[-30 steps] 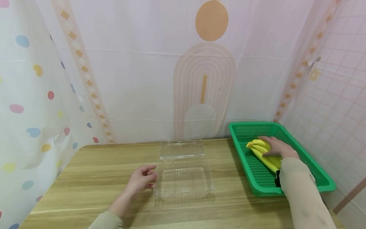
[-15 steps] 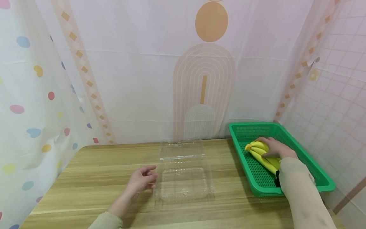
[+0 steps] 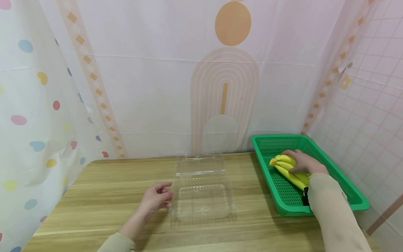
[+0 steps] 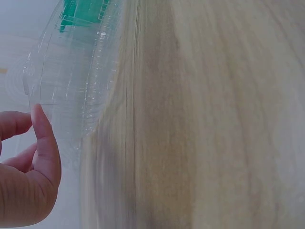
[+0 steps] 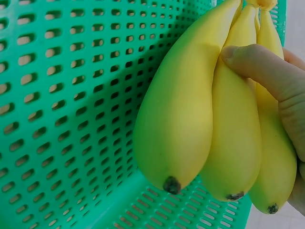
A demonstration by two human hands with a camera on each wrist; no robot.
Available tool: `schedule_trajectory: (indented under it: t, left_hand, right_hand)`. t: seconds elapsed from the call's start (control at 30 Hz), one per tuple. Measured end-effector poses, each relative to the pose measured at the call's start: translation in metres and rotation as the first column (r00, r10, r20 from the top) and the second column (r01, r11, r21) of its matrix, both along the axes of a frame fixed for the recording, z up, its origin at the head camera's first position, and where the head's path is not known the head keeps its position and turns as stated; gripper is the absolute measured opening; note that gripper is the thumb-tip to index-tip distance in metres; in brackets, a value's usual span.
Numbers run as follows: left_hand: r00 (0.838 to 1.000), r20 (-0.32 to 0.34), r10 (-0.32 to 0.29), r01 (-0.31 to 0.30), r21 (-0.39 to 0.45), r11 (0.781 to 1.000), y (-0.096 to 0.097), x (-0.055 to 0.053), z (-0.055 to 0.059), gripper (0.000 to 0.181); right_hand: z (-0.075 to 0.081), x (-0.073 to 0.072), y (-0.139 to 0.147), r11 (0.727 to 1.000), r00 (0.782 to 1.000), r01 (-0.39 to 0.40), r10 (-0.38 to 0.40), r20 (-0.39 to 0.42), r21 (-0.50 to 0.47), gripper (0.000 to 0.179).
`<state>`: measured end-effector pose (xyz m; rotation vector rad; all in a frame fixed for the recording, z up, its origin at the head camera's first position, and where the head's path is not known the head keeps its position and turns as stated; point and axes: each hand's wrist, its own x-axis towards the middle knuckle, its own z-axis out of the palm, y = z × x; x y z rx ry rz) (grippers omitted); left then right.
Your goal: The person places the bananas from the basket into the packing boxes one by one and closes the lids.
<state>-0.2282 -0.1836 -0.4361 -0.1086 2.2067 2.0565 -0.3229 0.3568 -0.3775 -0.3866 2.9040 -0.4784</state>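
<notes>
The right wrist view alone shows the dark tips of the bananas (image 5: 174,119), pinched between thumb and fingers of the right hand (image 3: 303,162) inside the green basket (image 3: 267,176), frame right. The left hand (image 3: 155,197) curls loosely (contact I cannot tell) beside the clear container (image 3: 203,203), lower centre; a strip of bench (image 3: 253,196) separates its right edge from the basket's rim.

The left hand (image 4: 29,185) is at the lower left, its fingers bent. One fingertip is very near the edge of a clear plastic container (image 4: 71,71); whether they touch, I cannot tell. Something green (image 4: 86,10) is seen through the plastic, at the top. A wooden tabletop (image 4: 200,119) fills the right side.
</notes>
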Motion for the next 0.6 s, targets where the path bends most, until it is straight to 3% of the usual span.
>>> schedule_trajectory:
  t: [0.33, 0.6]
  left_hand:
    - [1.0, 0.0, 0.0, 0.0, -0.001, 1.0, -0.001, -0.001, -0.001, 0.05]
    - [1.0, -0.003, -0.003, 0.003, 0.001, 1.0, -0.001, -0.001, -0.001, 0.05]
  right_hand:
    - [0.005, -0.002, -0.002, 1.0, 0.999, -0.014, 0.013, -0.041, -0.019, 0.069]
    - [0.018, -0.004, -0.002, 0.999, 0.996, -0.026, 0.023, -0.088, -0.038, 0.068]
